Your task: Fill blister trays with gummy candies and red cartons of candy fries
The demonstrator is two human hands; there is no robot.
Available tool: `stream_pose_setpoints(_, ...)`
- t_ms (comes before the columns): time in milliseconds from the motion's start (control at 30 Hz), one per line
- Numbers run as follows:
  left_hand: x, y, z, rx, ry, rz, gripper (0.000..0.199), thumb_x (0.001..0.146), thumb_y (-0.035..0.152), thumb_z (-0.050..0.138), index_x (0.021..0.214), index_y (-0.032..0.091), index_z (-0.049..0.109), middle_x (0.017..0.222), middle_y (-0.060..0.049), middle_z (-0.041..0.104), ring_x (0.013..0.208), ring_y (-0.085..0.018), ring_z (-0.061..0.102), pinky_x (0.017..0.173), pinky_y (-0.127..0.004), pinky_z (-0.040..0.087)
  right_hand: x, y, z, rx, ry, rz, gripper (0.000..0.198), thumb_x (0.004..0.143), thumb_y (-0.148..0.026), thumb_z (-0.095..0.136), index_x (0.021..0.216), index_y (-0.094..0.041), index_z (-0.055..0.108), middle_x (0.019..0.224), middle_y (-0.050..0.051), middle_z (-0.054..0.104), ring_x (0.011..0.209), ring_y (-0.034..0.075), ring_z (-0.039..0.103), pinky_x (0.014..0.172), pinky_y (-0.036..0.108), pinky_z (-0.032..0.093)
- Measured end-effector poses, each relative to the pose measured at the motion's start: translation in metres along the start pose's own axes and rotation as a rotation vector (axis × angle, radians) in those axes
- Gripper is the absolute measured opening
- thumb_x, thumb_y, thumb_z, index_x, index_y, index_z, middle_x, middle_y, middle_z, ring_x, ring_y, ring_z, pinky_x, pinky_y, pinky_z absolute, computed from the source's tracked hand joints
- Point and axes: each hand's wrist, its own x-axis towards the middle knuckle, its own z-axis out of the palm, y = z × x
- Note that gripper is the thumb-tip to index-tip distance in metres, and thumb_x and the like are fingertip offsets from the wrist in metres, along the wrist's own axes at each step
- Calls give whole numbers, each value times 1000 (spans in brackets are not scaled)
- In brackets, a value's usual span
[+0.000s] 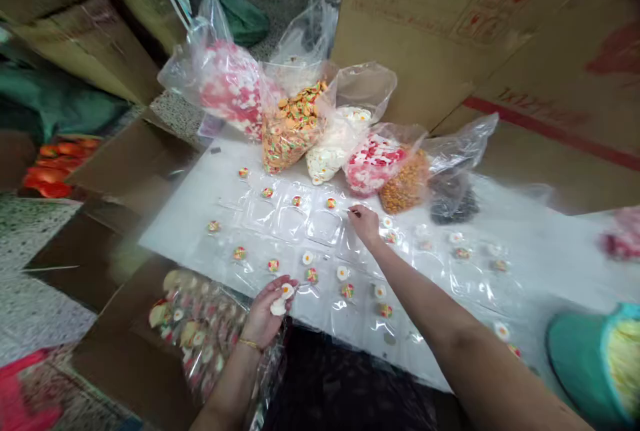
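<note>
- The left hand (267,314) is curled palm up at the near edge of the white-topped desk (175,228), its thumb and fingers holding a few small, flat, white fried-egg-shaped pieces with orange-yellow centres (287,291).
- The right hand (365,223) reaches farther across the desk, over the rows of clear, flat plastic packets (325,226); its thumb and forefinger are drawn close together, and I cannot tell whether anything sits between them.
- The held pieces lie nearer the person than the right hand and to its left, well apart from it.
- One loose egg-shaped piece (307,258) lies just beyond the left hand, slightly to its right; another (387,222) is just right of the right hand.
- A small, round, red, yellow and green patterned piece (331,203) lies near the right fingertips, on their left; a similar round piece (312,275) is near the left hand, to its right.
- Past both hands, along the far side, stand clear bags: one of orange patterned pieces (295,124), one of white egg-shaped pieces (327,158), and one of red, pink and white bits (375,158).
- Below and left of the left hand, a brown cardboard box (130,358) holds shiny filled packets (200,331).
</note>
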Motion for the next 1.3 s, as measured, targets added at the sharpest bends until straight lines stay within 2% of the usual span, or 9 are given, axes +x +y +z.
stream_pose_setpoints(267,-7,-2,2,48,85,67,43,61,19,70,101,17,56,81,-1,59,64,-7,54,56,-17,41,59,-35,34,-312,-21,-319,26,82,-16,38,93,-15,62,98,6,61,84,15,54,72,25,40)
stream_pose_setpoints(433,-6,-1,5,39,137,87,42,58,20,72,97,18,57,79,1,57,62,-5,54,54,-16,41,57,-35,45,-412,-141,-447,26,79,-9,39,91,-14,62,96,9,60,90,20,49,77,30,36)
stream_pose_setpoints(633,4,-1,14,31,151,102,41,56,23,73,92,18,54,71,3,58,53,-4,52,50,-16,39,49,-31,26,-416,-170,-482,40,76,-7,42,114,-15,52,119,12,51,101,22,47,84,35,34)
stream_pose_setpoints(700,13,1,18,45,181,144,42,54,23,74,89,18,53,69,3,57,51,-4,51,48,-16,38,36,-38,19,-291,-158,-451,37,77,-9,42,111,-14,55,120,11,51,102,21,49,86,33,36)
stream_pose_setpoints(767,26,4,24,78,214,198,42,53,25,74,88,17,53,67,4,57,50,-4,51,48,-17,38,12,-51,15,-35,-262,-381,30,79,-17,43,104,-14,60,109,10,58,92,19,55,79,30,42)
stream_pose_setpoints(867,45,11,35,110,251,279,40,53,26,73,86,17,52,66,4,58,49,-4,50,49,-17,39,-36,-74,21,500,-716,-184,27,73,-31,55,93,-16,65,79,5,65,66,15,57,61,28,46)
stream_pose_setpoints(933,54,17,41,84,243,316,40,53,25,73,86,18,51,69,4,58,50,-5,51,49,-17,39,-57,-85,28,748,-877,-16,30,65,-32,62,90,-16,65,66,1,62,55,11,54,55,26,45)
stream_pose_setpoints(1067,53,28,36,-27,187,248,38,58,23,69,92,18,52,80,-1,61,60,-8,56,52,-19,41,-45,-89,41,935,-728,214,28,53,-26,70,78,-15,63,57,-4,56,47,7,49,50,23,43)
stream_pose_setpoints(1300,18,24,-2,-78,156,205,44,62,20,66,103,20,49,96,-7,62,73,-13,60,55,-20,43,49,-103,69,845,-275,267,16,62,-14,58,76,-17,53,55,-7,49,47,7,52,52,22,46)
